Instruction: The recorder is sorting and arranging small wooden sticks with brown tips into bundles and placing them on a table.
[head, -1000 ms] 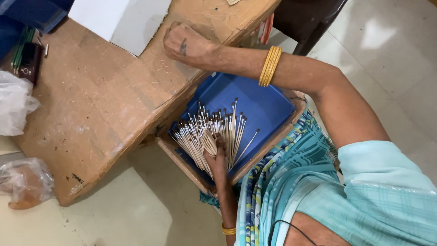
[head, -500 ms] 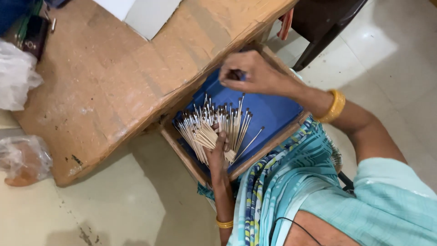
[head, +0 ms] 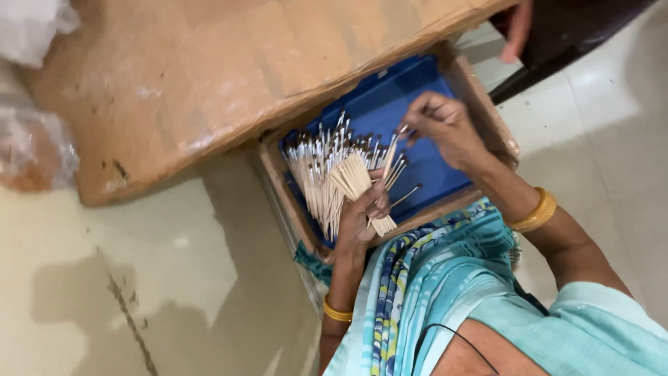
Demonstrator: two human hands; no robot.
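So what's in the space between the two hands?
In the head view, the left hand grips a fanned bundle of thin sticks, the right hand pinches one stick; between them lie stick tips and bare blue tray.

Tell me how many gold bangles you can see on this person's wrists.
2. One bangle sits on the left wrist, below the left hand gripping the bundle of sticks. The other bangle is on the right wrist, behind the right hand. Cloth may hide more.

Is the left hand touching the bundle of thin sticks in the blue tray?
Touching. In the head view the left hand is closed around the bundle of thin sticks, fingers wrapped over it, above the blue tray.
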